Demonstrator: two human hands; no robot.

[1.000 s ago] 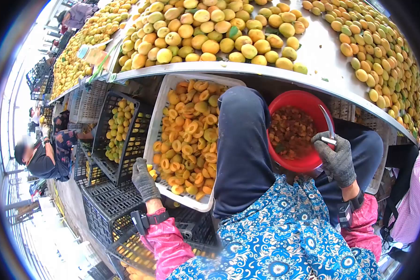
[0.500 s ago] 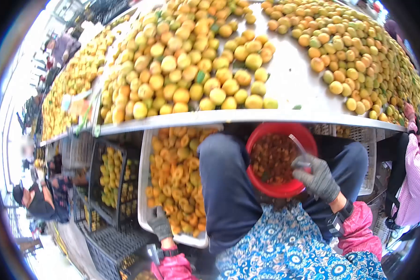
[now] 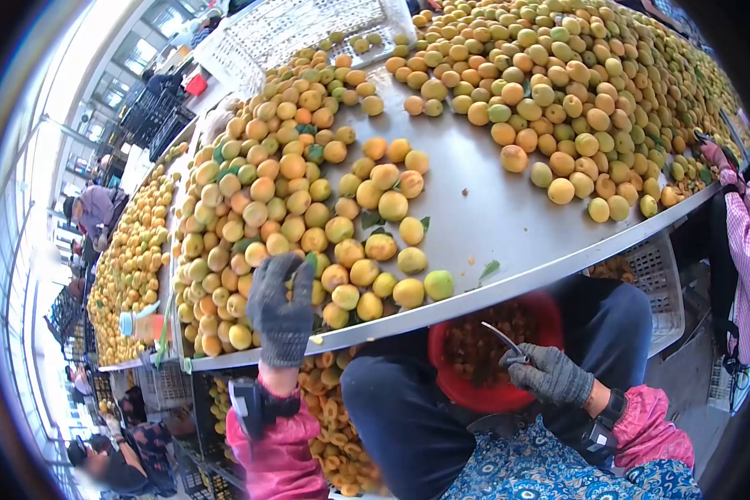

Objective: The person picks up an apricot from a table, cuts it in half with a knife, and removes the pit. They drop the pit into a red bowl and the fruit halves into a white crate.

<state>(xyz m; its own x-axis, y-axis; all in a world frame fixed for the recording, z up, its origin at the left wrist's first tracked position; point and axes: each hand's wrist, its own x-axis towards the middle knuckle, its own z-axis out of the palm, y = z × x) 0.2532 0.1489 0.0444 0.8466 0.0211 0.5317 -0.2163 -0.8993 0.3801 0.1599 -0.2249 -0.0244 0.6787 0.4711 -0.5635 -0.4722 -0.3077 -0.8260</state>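
Down near the person's lap, the right hand [image 3: 552, 375] in a grey knitted glove is closed around the handle of a small curved metal knife [image 3: 502, 338], whose thin blade points up and left over the round red plastic bucket [image 3: 458, 385]. This bucket sits between the knees in dark blue trousers and holds brown apricot stones. Left of the knees, the white plastic crate [image 3: 335, 433] under the table shows orange halved apricots.

A little farther, the left hand [image 3: 281, 307], also in a grey glove, lies on the near edge of the grey metal table [image 3: 508, 217]. Its fingers curl narrowly over the round yellow-orange apricots [image 3: 367, 225] at the front of the pile; whether it grips one, I cannot tell. The fruits are small and smooth, yellow to orange, some greenish, with a few green leaves among them.

Half a second ago this left hand was down at the near corner of the white crate; now it is up on the table. The right hand with the knife has stayed at the bucket.

I count one knife, one bucket and two gloved hands; the apricots are too many to count. Farther along the left edge, other persons work at a second fruit-covered table.
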